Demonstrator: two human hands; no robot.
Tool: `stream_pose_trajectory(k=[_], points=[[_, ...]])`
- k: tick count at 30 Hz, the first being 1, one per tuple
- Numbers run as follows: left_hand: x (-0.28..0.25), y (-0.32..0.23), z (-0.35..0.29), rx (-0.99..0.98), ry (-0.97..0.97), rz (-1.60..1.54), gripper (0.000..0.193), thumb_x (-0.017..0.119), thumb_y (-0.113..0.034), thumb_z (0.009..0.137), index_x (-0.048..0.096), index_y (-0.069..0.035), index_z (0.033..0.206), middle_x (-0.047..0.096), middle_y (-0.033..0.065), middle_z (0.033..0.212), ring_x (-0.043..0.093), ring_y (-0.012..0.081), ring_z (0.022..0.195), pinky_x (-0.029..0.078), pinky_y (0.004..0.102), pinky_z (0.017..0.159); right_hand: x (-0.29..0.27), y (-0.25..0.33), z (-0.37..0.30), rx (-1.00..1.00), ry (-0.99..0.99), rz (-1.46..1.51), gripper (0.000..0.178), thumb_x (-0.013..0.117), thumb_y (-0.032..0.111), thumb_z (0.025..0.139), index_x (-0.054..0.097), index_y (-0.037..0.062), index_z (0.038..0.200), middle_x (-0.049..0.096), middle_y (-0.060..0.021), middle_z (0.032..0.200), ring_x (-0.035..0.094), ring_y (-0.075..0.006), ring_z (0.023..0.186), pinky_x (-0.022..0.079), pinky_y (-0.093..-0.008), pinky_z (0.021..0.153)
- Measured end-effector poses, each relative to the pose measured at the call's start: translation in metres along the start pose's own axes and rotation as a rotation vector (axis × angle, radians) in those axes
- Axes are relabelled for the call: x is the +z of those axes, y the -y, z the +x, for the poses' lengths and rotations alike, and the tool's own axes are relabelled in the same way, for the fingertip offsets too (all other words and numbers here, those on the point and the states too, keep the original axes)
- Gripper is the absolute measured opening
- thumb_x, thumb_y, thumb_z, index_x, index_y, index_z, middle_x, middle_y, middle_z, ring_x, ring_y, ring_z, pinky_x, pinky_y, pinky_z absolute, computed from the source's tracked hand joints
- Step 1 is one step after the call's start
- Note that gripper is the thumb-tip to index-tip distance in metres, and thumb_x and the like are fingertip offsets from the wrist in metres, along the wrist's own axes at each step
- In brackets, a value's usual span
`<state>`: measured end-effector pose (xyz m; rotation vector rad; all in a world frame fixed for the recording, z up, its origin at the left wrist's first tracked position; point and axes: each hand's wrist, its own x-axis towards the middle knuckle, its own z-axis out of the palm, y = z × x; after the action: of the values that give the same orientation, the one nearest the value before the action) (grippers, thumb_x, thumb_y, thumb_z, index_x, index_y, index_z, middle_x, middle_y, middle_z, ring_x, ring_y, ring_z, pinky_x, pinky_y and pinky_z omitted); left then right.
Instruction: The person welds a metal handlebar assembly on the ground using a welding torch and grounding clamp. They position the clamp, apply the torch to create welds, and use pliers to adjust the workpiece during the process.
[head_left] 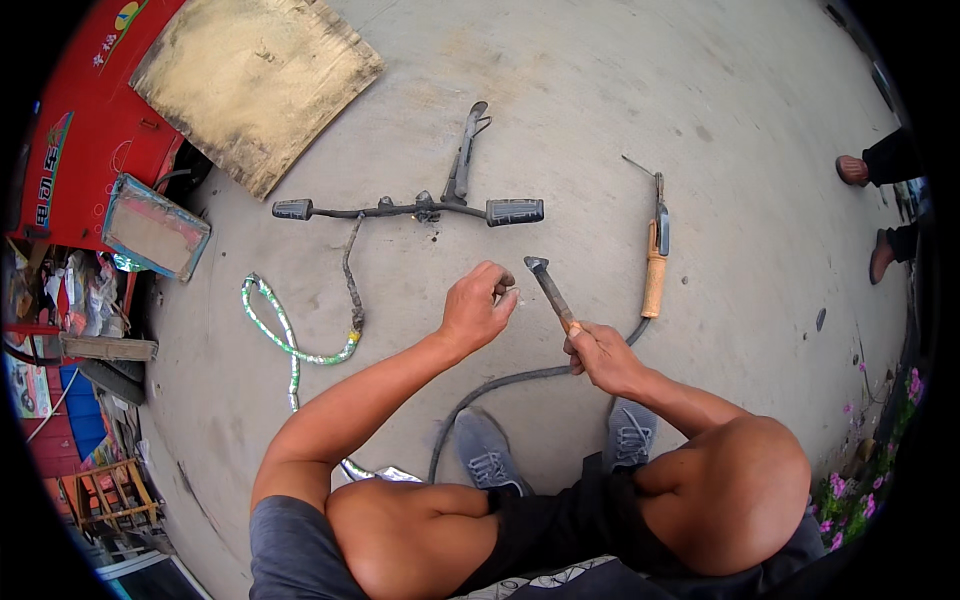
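My right hand grips a small hammer, its dark head pointing up and away from me. To the left of the hammer head, my left hand is raised with curled fingers; whatever they may pinch is too small to make out. Beyond both hands a motorcycle footrest bar lies on the ground, a rubber peg at each end and a dark kickstand sticking out from its middle. A dark rough rod touches the bar and joins a cable wrapped in green and silver tape.
A welding electrode holder with a wooden handle lies at right, a thin rod in its jaw; its black cable curves past my shoes. A worn board lies far left beside a red vehicle. Another person's feet stand far right, near pink flowers.
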<state>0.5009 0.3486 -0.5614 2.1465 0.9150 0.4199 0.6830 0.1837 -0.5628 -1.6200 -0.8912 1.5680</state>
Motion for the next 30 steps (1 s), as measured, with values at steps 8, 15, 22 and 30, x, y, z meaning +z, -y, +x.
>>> stream_pose_trajectory(k=[8,15,22,30], points=[[0.012,-0.033,-0.027,-0.443,0.632,-0.841,0.057,0.079,-0.020,0.082,0.048,0.009,0.120,0.062,0.0156,0.109,0.061,0.0199,0.107,0.051,0.0329,0.090,0.003,0.016,0.012,-0.156,0.093,0.131,0.044,0.049,0.037,0.102,0.059,-0.0047,0.113,0.066,-0.0107,0.100,0.062,-0.0158,0.093,0.051,-0.0311,0.082],[0.016,-0.035,-0.035,-0.436,0.410,-0.824,0.064,0.075,-0.005,0.079,0.039,0.007,0.130,0.060,0.0112,0.110,0.060,0.0178,0.103,0.050,0.0316,0.090,0.021,0.029,0.024,-0.186,0.169,0.239,0.038,0.060,0.027,0.097,0.060,-0.0047,0.118,0.067,-0.0121,0.108,0.062,-0.0174,0.102,0.051,-0.0333,0.089],[0.026,-0.020,-0.050,-0.538,0.250,-0.698,0.050,0.064,-0.005,0.084,0.040,0.005,0.127,0.052,0.0115,0.109,0.056,0.0175,0.095,0.051,0.0322,0.077,0.023,0.045,0.034,-0.302,0.146,-0.259,0.038,0.067,0.025,0.091,0.063,-0.0024,0.118,0.065,-0.0168,0.117,0.062,-0.0250,0.107,0.048,-0.0372,0.094],[0.003,0.050,-0.067,-0.815,0.032,-0.599,0.023,0.056,-0.015,0.094,0.045,-0.001,0.109,0.049,0.0044,0.084,0.051,0.0140,0.069,0.050,0.0315,0.065,-0.078,0.040,0.030,-0.275,-0.421,-0.349,0.033,0.066,0.017,0.087,0.063,-0.0059,0.112,0.063,-0.0190,0.116,0.062,-0.0268,0.106,0.049,-0.0352,0.092]])
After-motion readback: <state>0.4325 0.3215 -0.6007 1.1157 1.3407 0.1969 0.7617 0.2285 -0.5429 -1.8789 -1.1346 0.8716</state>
